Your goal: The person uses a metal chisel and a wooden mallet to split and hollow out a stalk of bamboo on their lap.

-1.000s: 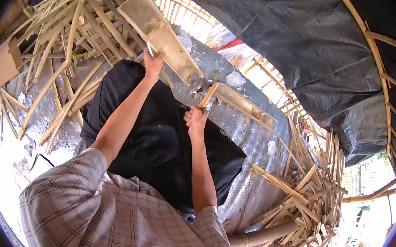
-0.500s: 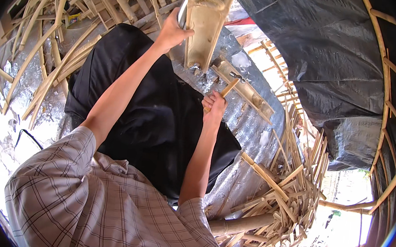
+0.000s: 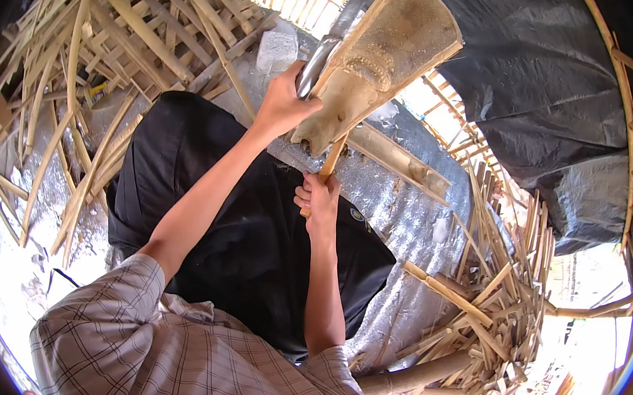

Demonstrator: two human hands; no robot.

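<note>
My left hand (image 3: 285, 108) is closed at the left edge of a raised split bamboo length (image 3: 390, 50), its thumb against the bamboo. A shiny metal piece (image 3: 316, 68) lies along that edge at my fingers; I cannot make out its kind. The bamboo's hollow face shows, with a node across it and a broken lower end. My right hand (image 3: 321, 202) is wrapped round the wooden handle of a hammer (image 3: 332, 160), just below the bamboo. The hammer's head is hidden behind the bamboo. Black cloth (image 3: 231, 228) covers my lap under both hands.
Another split bamboo piece (image 3: 402, 160) lies on the grey sheet (image 3: 413, 213) beyond my right hand. A heap of bamboo strips (image 3: 483, 317) is at right, and woven bamboo lattice (image 3: 158, 26) at upper left. Dark plastic sheeting (image 3: 537, 89) hangs at upper right. A pale block (image 3: 277, 50) sits behind my left hand.
The raised bamboo has tilted rightward, its upper end showing more. My right hand has brought the hammer left and its head has gone behind the bamboo. The view has shifted too.
</note>
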